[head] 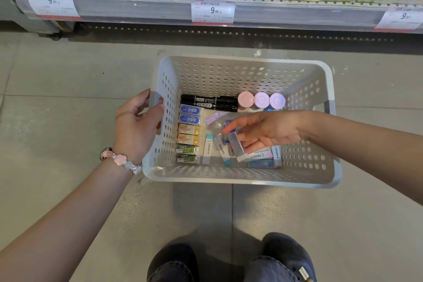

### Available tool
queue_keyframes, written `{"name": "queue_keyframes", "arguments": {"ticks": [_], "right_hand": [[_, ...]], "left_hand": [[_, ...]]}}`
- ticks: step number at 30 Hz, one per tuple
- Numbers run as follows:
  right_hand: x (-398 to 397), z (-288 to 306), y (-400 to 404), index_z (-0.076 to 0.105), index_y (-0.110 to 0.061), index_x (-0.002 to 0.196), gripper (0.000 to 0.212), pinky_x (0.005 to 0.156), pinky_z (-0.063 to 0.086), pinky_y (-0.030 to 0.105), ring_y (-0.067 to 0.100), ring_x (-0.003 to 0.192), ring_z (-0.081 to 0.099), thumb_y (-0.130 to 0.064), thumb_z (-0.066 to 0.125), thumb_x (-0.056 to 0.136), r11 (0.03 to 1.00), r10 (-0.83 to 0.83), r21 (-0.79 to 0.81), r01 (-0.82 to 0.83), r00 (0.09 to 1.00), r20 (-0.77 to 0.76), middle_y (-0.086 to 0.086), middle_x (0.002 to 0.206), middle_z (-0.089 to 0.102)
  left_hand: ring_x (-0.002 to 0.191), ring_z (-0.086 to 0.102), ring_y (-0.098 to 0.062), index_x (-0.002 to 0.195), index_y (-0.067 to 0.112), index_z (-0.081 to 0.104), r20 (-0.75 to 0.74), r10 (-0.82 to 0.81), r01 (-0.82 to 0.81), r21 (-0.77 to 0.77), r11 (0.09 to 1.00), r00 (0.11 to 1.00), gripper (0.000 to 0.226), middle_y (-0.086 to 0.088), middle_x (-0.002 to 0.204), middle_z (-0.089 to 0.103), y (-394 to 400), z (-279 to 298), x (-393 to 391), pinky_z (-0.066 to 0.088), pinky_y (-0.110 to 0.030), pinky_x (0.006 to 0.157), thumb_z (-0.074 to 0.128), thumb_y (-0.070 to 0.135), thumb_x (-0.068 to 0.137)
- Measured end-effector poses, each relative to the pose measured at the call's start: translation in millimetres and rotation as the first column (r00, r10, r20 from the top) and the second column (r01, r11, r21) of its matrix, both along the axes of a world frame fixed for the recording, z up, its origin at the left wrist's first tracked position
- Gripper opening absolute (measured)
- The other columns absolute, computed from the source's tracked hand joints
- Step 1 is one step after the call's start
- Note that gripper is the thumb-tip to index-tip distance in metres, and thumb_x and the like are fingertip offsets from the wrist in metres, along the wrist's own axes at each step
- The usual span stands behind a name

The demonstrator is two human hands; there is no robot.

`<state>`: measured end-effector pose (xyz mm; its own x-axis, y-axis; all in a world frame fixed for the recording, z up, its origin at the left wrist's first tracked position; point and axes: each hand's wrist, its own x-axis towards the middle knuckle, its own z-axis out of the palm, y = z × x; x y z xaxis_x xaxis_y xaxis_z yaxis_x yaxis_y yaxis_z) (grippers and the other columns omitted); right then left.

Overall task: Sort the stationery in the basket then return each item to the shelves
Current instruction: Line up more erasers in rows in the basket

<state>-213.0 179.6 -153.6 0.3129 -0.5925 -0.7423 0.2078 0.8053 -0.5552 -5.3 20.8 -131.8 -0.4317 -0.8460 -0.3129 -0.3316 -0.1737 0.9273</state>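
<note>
Progress: you are partway through the sorting, by the look of it, and no returning to the shelves (229, 0) is showing yet.

Sorted so far, inside the basket (242, 182) at centre frame:
- boxed erasers (189, 136), lining up in a column along the left wall, paired by colour (blue, orange, green)
- black markers (209, 103), two, lying side by side along the far wall
- round pastel caps (261, 100), three in a row, upper right of the basket floor

Left to sort: a loose heap of erasers (258, 158), lower right of the basket floor, overlapping at odd angles, plus one white eraser (207, 149) lying apart beside the column.

Hands: your left hand (137, 128) is curling round the basket's left handle, steadying it. Your right hand (267, 131) is reaching into the heap, fingers pinching a grey-sleeved eraser (237, 145), tilted.

Basket: pale perforated plastic, sitting on the tiled floor below the shelves, which are running across the top of the frame.
</note>
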Motion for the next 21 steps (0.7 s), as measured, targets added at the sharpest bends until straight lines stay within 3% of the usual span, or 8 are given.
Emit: {"name": "queue_keyframes", "arguments": {"ticks": [3, 5, 9, 12, 15, 18, 21], "right_hand": [[3.8, -0.8, -5.5, 0.065, -0.020, 0.110, 0.033, 0.093, 0.051, 0.029, 0.031, 0.116, 0.049, 0.000, 0.043, 0.096, 0.997, -0.071, -0.002, 0.072, 0.987, 0.145, 0.016, 0.123, 0.048], [7.0, -1.4, -8.3, 0.067, -0.018, 0.108, 0.032, 0.089, 0.054, 0.027, 0.031, 0.114, 0.049, 0.001, 0.045, 0.095, 0.994, -0.108, 0.022, 0.106, 0.977, 0.182, 0.016, 0.120, 0.047], [15.5, 0.7, -13.6, 0.063, -0.012, 0.097, 0.016, 0.078, 0.057, 0.023, 0.014, 0.080, 0.070, -0.004, 0.049, 0.094, 0.978, -0.206, 0.057, 0.202, 0.976, 0.074, 0.003, 0.088, 0.071], [21.1, -1.4, -20.1, 0.062, -0.013, 0.086, 0.010, 0.068, 0.058, 0.019, 0.012, 0.068, 0.071, -0.009, 0.056, 0.092, 0.954, -0.281, 0.103, 0.282, 0.959, -0.024, 0.004, 0.077, 0.071], [27.0, -5.3, -26.1, 0.062, -0.014, 0.086, 0.007, 0.054, 0.056, 0.014, 0.006, 0.055, 0.067, -0.012, 0.058, 0.091, 0.938, -0.311, 0.121, 0.326, 0.942, -0.123, 0.003, 0.068, 0.071], [32.0, -7.1, -30.8, 0.062, -0.010, 0.088, 0.010, 0.057, 0.057, 0.015, 0.007, 0.058, 0.069, -0.005, 0.054, 0.093, 0.927, -0.331, 0.157, 0.342, 0.939, -0.093, 0.003, 0.074, 0.072], [35.7, -10.2, -35.3, 0.059, 0.000, 0.101, 0.013, 0.067, 0.059, 0.022, 0.017, 0.071, 0.073, 0.003, 0.048, 0.093, 0.907, -0.351, 0.251, 0.338, 0.936, 0.008, 0.011, 0.099, 0.069]], "left_hand": [[0.069, 0.057, -0.018, 0.088, 0.024, 0.067, -0.012, -0.019, 0.019, -0.011, 1.000, 1.000, 0.028, 0.007, 0.081, 0.064, -0.3, 0.5, 0.3, 0.049, -0.026, 0.054, 0.056, -0.001, 0.088], [0.071, 0.056, -0.020, 0.084, 0.024, 0.066, -0.017, -0.030, 0.029, -0.015, 0.999, 0.999, 0.027, 0.002, 0.081, 0.062, -1.1, 0.1, 1.0, 0.047, -0.030, 0.058, 0.056, -0.001, 0.088], [0.069, 0.056, -0.021, 0.080, 0.023, 0.066, -0.028, -0.044, 0.043, -0.021, 0.999, 0.999, 0.028, 0.004, 0.076, 0.062, -1.3, 0.4, 2.1, 0.045, -0.028, 0.055, 0.055, -0.002, 0.088], [0.064, 0.061, -0.007, 0.082, 0.026, 0.066, -0.022, -0.043, 0.043, -0.009, 0.999, 0.999, 0.031, 0.017, 0.071, 0.065, -0.3, 2.5, 0.9, 0.049, -0.021, 0.050, 0.055, -0.001, 0.088], [0.067, 0.062, -0.009, 0.081, 0.025, 0.066, -0.025, -0.038, 0.038, -0.009, 0.999, 0.999, 0.031, 0.015, 0.073, 0.064, -0.2, 2.7, 0.5, 0.050, -0.022, 0.052, 0.054, -0.002, 0.088], [0.071, 0.062, -0.012, 0.083, 0.025, 0.067, -0.025, -0.040, 0.039, -0.010, 0.999, 0.999, 0.029, 0.012, 0.078, 0.065, -0.8, 1.4, 1.0, 0.052, -0.026, 0.056, 0.055, -0.001, 0.088], [0.067, 0.060, -0.010, 0.080, 0.024, 0.066, -0.025, -0.043, 0.042, -0.008, 0.999, 0.999, 0.029, 0.016, 0.072, 0.064, -1.2, 1.6, 1.2, 0.050, -0.024, 0.054, 0.054, -0.002, 0.089]]}}
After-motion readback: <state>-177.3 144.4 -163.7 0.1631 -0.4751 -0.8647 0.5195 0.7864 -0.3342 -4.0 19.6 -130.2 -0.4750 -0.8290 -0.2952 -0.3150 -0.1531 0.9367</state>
